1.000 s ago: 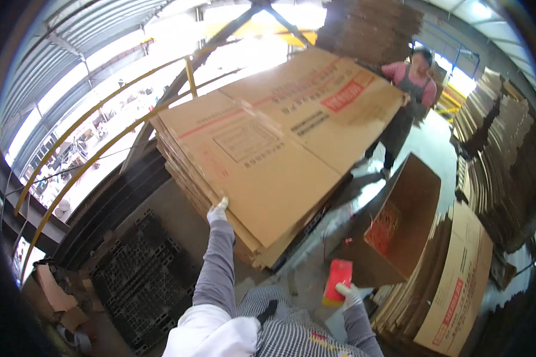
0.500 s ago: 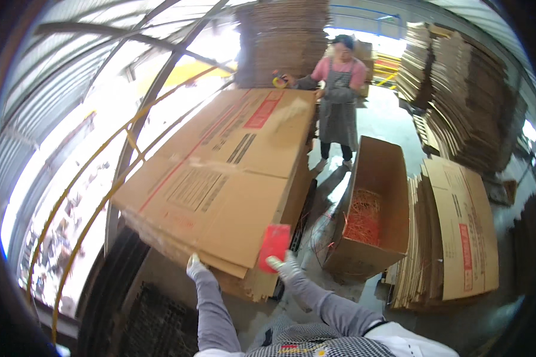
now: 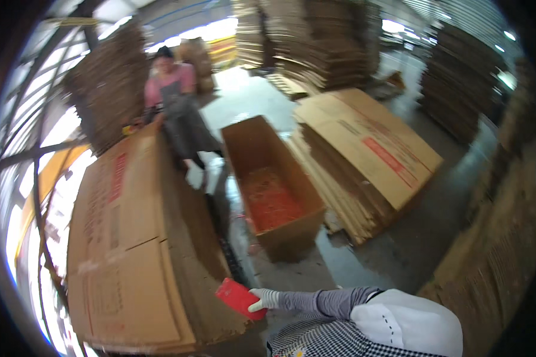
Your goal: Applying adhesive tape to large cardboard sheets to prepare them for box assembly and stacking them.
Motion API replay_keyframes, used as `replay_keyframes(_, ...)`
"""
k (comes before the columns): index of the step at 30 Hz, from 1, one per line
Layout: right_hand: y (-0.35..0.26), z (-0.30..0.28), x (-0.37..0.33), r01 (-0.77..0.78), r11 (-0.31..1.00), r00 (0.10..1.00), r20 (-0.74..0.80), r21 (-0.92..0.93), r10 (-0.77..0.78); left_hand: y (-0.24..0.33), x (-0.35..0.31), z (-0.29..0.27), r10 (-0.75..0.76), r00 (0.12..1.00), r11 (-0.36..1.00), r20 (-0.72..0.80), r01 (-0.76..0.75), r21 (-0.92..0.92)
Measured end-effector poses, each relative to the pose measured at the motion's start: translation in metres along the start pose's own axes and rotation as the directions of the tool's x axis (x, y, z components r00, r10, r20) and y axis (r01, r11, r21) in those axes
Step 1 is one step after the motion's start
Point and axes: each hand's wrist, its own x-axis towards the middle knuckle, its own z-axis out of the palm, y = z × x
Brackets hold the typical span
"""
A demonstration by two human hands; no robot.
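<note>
My right hand (image 3: 264, 298), in a pale glove, is closed on a flat red rectangular piece (image 3: 239, 297) whose exact kind I cannot make out. It is near the front corner of a large stack of flattened cardboard boxes (image 3: 128, 220) on the left. The top box has red and dark print, and strips of clear tape cross its seam. My left hand is out of view.
Right of the stack stands a tall open carton (image 3: 289, 241) with red stringy scraps inside. Beyond it lies another flattened-box pile (image 3: 363, 143). A person (image 3: 175, 101) in a dark apron stands at the stack's far end. More cardboard piles (image 3: 458, 77) line the back.
My view has swung to the right, so the stack now sits farther left. My left hand, earlier at the stack's front edge, has left the picture. The right hand still holds the red piece.
</note>
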Motion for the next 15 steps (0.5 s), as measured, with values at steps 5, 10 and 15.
replay_keyframes(5,0.057,-0.131,-0.162,-0.057,0.578,0.805,-0.304,0.814,0.509,-0.075,-0.137,0.117,-0.463,-0.231,0.408,0.855,0.801,0.438)
replay_keyframes(10,0.220,-0.230,-0.302,0.637,0.511,0.205,-0.766,0.577,0.610,0.169,-0.324,0.226,-0.257,-0.304,0.810,0.917,0.449,0.376)
replay_keyframes(15,0.256,-0.306,-0.398,0.844,0.163,0.221,-0.608,0.511,0.762,0.263,-0.487,0.331,-0.197,-0.420,0.874,0.886,0.334,0.352)
